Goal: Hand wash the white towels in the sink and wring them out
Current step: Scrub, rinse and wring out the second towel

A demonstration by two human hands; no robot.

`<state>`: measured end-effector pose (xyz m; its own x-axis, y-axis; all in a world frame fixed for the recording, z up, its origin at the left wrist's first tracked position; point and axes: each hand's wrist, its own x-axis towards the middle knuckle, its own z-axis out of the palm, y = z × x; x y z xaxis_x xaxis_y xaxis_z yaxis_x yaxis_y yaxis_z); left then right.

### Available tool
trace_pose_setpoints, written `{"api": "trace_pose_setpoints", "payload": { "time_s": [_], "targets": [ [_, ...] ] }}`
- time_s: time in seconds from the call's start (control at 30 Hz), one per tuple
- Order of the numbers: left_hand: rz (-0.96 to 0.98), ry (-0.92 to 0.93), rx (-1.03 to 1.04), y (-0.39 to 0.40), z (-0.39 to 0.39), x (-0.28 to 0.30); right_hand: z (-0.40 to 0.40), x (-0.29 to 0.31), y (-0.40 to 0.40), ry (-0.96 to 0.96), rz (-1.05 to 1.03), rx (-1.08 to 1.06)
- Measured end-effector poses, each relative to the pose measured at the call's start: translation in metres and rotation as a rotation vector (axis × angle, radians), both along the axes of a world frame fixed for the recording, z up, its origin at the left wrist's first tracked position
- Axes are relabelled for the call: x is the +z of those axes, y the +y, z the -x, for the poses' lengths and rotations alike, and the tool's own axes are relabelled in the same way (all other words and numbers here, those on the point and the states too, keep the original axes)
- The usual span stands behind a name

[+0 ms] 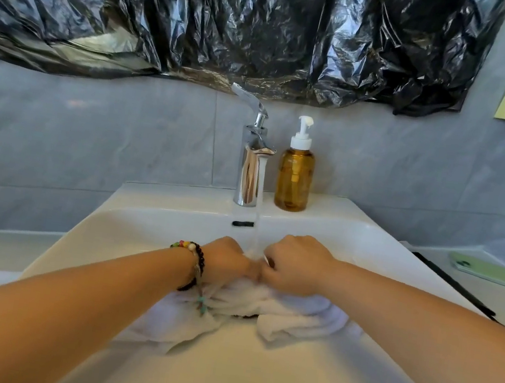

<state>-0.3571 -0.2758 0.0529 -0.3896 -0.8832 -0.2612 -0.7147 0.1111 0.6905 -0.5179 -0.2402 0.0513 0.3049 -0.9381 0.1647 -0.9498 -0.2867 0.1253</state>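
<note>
We are bunching a wet white cotton towel [288,314] in the middle of the white ceramic rectangular sink [176,212], where it is lying crumpled against the basin floor, spreading to the near left and to the right under our wrists. Our left hand [228,259] is curling into a fist around a gathered fold of the towel, and our right hand [294,265] is doing the same just beside it, knuckles nearly touching, both gripping the cloth tightly. A thin stream of running water [258,212] is falling between the two hands onto the fold we are holding. On our left wrist we are wearing a beaded bracelet of dark and coloured beads [194,256] with a small turquoise charm hanging from it over the towel.

On the far rim of the sink a shiny chrome single-lever tap [250,164] is standing upright, its lever tilting up to the left. Just to its right an amber plastic pump bottle with a white dispenser head [294,178] is standing on the same rim. On the grey counter [498,293] to the right of the sink a pale green smartphone [494,272] is lying flat. Above the grey tiled wall [89,134] a crinkled black plastic sheet [237,18] is hanging across the far side.
</note>
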Motion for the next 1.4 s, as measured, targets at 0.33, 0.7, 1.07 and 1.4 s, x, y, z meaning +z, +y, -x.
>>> {"api": "trace_pose_setpoints", "payload": {
  "time_s": [0.33, 0.7, 1.07, 1.4],
  "targets": [
    [0.045, 0.445, 0.149, 0.014, 0.009, 0.046, 0.006, 0.050, 0.023, -0.620, 0.050, -0.436],
    [-0.267, 1.161, 0.215, 0.066, 0.018, 0.103, -0.014, 0.023, 0.063, -1.780, -0.514, -0.531],
    [-0.051, 1.329, 0.143, 0.097, -0.021, 0.151, -0.011, 0.114, 0.111, -1.798, -0.486, -0.124],
    [-0.066, 1.282, 0.094, 0.108, -0.034, 0.133, -0.027, 0.066, 0.090, -2.004, -0.563, -0.493]
  ]
}}
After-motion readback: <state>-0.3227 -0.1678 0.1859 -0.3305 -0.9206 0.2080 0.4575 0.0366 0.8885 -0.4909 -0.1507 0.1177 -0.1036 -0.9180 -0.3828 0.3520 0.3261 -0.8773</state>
